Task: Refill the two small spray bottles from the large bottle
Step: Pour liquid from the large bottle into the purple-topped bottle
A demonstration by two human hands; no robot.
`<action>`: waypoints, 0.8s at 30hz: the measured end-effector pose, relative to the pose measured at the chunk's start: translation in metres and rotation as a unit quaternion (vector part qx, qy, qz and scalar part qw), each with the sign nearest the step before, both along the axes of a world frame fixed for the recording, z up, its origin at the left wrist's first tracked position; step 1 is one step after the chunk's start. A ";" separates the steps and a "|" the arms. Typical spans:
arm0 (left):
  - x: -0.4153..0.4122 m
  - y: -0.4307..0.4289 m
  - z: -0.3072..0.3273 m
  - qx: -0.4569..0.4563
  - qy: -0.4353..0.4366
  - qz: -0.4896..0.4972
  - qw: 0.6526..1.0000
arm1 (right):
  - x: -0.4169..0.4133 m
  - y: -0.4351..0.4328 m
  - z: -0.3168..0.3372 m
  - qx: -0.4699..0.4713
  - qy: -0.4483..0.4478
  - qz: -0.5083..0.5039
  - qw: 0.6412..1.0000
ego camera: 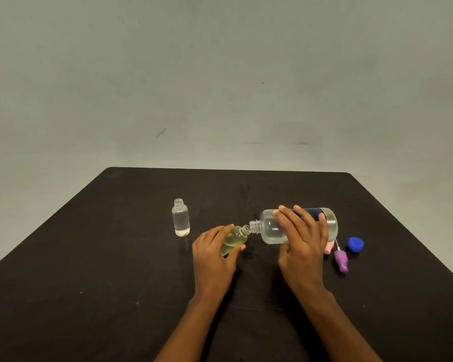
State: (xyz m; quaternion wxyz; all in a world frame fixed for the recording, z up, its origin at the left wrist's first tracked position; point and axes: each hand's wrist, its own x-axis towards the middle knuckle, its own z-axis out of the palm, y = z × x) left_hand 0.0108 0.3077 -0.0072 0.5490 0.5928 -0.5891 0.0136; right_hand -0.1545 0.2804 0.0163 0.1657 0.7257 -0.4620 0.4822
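Near the middle of the dark desk [115, 257], the large clear plastic bottle with the dark blue label [270, 229] lies almost flat in the air, its open threaded neck pointing left and meeting the mouth of a small clear bottle of yellowish liquid [237, 235]; the two mouths touch or nearly touch, which I take to be the pour into this small bottle.

The right hand [302, 239] is clamped over the large bottle's body, fingers spread across the top and thumb below, so it can control the tilt; the left hand [215, 253] is wrapped round the small bottle and leans it towards the big neck, likely to catch the stream without a funnel.

The other small clear bottle [181, 218] stands upright and uncapped to the left, well apart from the hands; how full it is I cannot tell.

Right of the right hand lie a round blue cap [355, 244] and a purple spray head with its thin tube [341, 261]; a pink piece [329, 247] shows just behind the hand, mostly hidden.

Bare desk surrounds the group, with every edge well away; the risk, I judge, is spillage at the narrow mouths, since the small neck leaves little margin.
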 end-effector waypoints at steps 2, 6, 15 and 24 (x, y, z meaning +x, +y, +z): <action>0.000 0.000 0.000 0.001 -0.001 -0.001 1.000 | 0.000 0.000 0.000 0.000 -0.001 0.000 1.000; 0.000 0.000 0.000 0.001 -0.001 -0.001 1.000 | 0.000 0.000 -0.001 -0.001 0.000 0.000 1.000; 0.000 -0.001 0.000 0.002 -0.006 0.000 1.000 | 0.000 0.000 -0.001 0.001 -0.002 0.002 1.000; 0.001 0.000 0.000 0.000 -0.006 0.001 1.000 | 0.001 0.001 0.002 0.005 -0.001 0.001 1.000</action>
